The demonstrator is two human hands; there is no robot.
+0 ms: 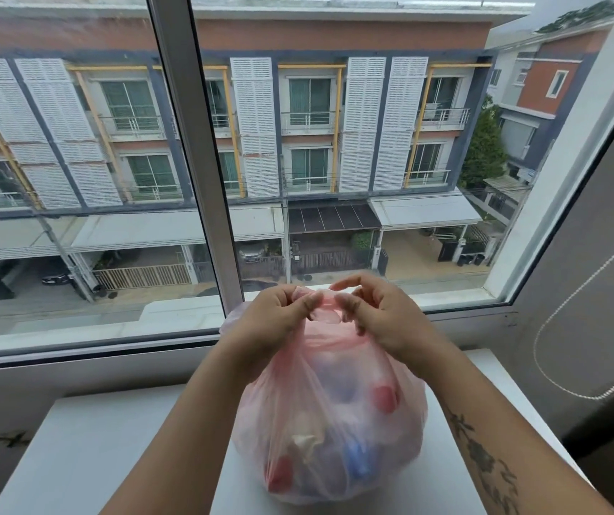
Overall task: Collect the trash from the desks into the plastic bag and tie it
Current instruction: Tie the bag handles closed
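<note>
The pink see-through plastic bag [329, 410], bulging with trash [359, 460], stands on the near middle of the white desk [112, 451], below the window [201, 172]. The left hand [279, 315] and the right hand [385, 315] pinch its gathered top with curled fingers. An uneven pull could tear the flimsy film or let a handle slip, leaving a loose knot that spills.

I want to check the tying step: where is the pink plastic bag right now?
In the head view, the pink plastic bag sits centre-bottom on the white desk before the window, its gathered top pinched between the left hand and right hand.
</note>
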